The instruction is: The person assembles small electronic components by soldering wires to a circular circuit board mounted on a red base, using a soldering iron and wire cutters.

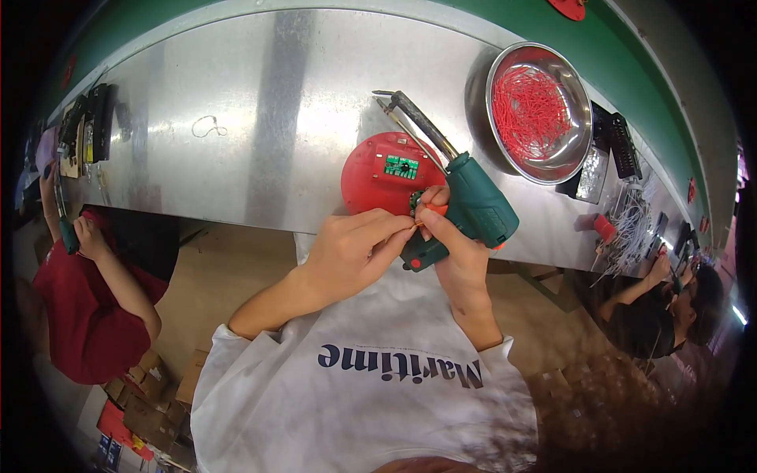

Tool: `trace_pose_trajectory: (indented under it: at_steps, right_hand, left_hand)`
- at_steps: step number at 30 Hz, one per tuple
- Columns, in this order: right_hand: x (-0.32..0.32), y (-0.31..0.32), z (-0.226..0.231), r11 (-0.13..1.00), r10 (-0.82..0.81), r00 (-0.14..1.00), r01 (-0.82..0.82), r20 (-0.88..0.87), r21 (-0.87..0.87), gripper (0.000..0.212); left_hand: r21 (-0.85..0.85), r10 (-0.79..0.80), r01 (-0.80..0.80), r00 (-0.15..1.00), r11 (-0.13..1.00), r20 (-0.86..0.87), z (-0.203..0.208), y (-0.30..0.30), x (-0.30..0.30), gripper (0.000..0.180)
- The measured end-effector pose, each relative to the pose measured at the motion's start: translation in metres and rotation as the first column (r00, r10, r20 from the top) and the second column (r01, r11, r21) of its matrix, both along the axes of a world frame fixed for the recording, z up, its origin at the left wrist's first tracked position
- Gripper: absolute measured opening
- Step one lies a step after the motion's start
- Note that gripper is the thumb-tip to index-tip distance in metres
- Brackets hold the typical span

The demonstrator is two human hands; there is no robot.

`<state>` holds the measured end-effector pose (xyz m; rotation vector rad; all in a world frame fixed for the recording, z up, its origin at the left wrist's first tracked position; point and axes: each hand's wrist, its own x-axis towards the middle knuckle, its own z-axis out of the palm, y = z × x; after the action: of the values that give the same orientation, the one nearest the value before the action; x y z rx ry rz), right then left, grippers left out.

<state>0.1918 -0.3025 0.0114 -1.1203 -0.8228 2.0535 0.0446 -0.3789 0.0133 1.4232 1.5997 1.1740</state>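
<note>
Pinches orange bit (419,225) with left hand (352,246), wraps right hand (460,251) round soldering gun (482,195), aiming tip (382,93) away, presumably for safety.

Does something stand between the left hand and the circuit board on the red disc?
Yes: a small green part, beside the right hand, shows between the left hand and the board. The soldering tool does not cross this gap.
</note>
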Motion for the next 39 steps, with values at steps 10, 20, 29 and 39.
trace_pose_trajectory:
  at_steps: [10, 20, 29, 39]
  right_hand:
    - [-0.003, -0.007, -0.002, 0.997, -0.078, 0.997, 0.077, -0.023, -0.005, 0.025]
    - [0.006, -0.003, -0.005, 0.998, -0.062, 0.996, 0.063, -0.067, 0.018, 0.019]
    - [0.072, 0.002, 0.002, 0.974, 0.114, 0.982, -0.14, 0.15, 0.176, 0.015]
    - [0.101, -0.004, -0.006, 0.939, 0.186, 0.902, -0.28, 0.39, 0.199, 0.028]
  left_hand:
    - [-0.021, 0.1, -0.099, 0.994, 0.995, 0.052, -0.004, -0.003, 0.007, 0.013]
    - [-0.003, 0.113, -0.113, 0.992, 0.994, 0.057, -0.007, 0.001, 0.002, 0.014]
    - [0.039, 0.281, -0.28, 0.959, 0.959, -0.038, -0.026, 0.022, -0.004, 0.006]
    - [-0.06, 0.3, -0.301, 0.954, 0.952, -0.014, -0.024, 0.025, -0.004, 0.007]
